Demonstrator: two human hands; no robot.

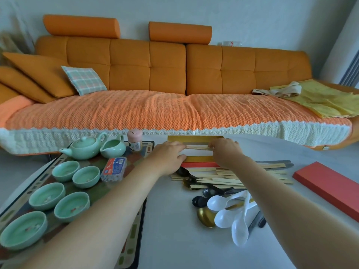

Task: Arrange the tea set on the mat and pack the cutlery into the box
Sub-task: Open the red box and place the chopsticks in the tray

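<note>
A gold-rimmed red box lies open at the table's far edge. My left hand and my right hand both grip a bundle of wooden chopsticks held level over the box. In front of the box lies a heap of more chopsticks, black and gold spoons and white plastic spoons. On the patterned mat at the left stand a pale green teapot, a green pitcher and several green cups.
The red box lid lies at the right of the table. A pink jar and a blue-labelled plastic box stand on the mat. An orange sofa runs right behind the table's far edge.
</note>
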